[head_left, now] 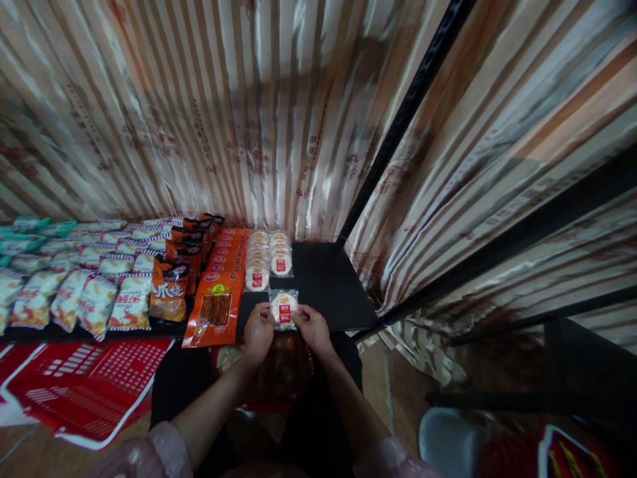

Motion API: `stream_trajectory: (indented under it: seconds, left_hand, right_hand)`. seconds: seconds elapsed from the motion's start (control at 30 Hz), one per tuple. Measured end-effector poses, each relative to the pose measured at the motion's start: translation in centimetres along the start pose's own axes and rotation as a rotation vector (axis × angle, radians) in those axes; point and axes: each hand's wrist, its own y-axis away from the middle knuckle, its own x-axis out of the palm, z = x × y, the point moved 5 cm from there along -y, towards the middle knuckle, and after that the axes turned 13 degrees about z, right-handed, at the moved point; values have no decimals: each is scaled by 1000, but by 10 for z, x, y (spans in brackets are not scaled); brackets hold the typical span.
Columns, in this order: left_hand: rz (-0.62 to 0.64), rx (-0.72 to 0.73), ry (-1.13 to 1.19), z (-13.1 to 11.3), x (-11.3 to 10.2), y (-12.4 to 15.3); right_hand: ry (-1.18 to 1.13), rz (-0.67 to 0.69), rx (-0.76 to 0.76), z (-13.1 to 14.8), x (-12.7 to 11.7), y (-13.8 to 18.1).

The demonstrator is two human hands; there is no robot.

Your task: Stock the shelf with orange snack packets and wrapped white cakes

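Between my two hands is a small clear packet of round white rice crackers (284, 309) with a red and yellow label. My left hand (260, 332) pinches its left edge, and my right hand (313, 328) pinches the right edge. The packet is over the front part of the black shelf (331, 285). Just behind it, matching cracker packets (257, 273) lie overlapped in two columns. To the left of them is a row of overlapping orange snack packs (213, 305), the front one showing brown sticks through a window.
Orange-brown bags (169, 290), white snack bags (130, 302) and green bags (22, 242) fill the shelf's left side. A red basket (94, 385) is below the shelf. A black post (398, 126) rises at the shelf's back right corner, before striped sheeting (223, 113). A pale stool (448, 438) stands at lower right.
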Motion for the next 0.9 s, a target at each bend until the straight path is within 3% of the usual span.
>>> stream_trajectory:
  seconds: [0.9]
  left_hand:
    - [26, 9, -95, -20, 10, -28]
  right_hand:
    - [185, -153, 35, 5, -10, -42]
